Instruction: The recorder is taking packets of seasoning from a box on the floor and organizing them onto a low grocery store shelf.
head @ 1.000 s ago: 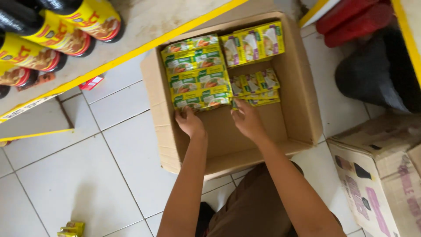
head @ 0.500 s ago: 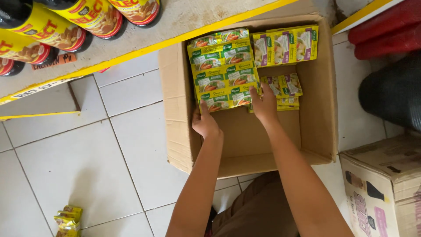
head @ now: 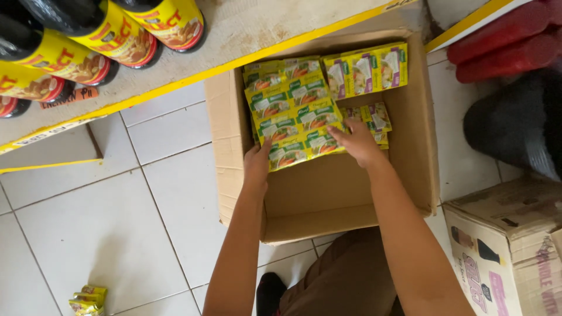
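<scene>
A white tiled floor (head: pixel 117 234) is filling the lower left of the head view, and a pale shelf with a yellow front edge (head: pixel 246 35) is running across the top, with dark bottles in yellow labels (head: pixel 105 29) lying on it. An open cardboard box (head: pixel 228 117) is sitting on the floor just below the shelf's edge, its flaps spread wide.

Inside the box, a block of green and yellow sachets (head: pixel 293 111) is lying against the far left corner, stacked in two columns. Another row of yellow sachets (head: pixel 366 70) is standing along the far wall toward the right corner, and a looser small pile (head: pixel 374 117) is lying just below it. The near half of the box floor is showing bare cardboard.

The left hand (head: pixel 257 164) is touching the near left corner of the sachet block, fingers curled at its edge (how firm the hold is, I cannot tell). The right hand (head: pixel 360 143) is lying spread and flat, fingertips pressing the block's near right corner, so the block is sitting between the two hands and just beyond them.

A second printed carton (head: pixel 503 240) is standing at the lower right, and a small bundle of sachets (head: pixel 86 298) is lying on the floor near the lower left edge.
</scene>
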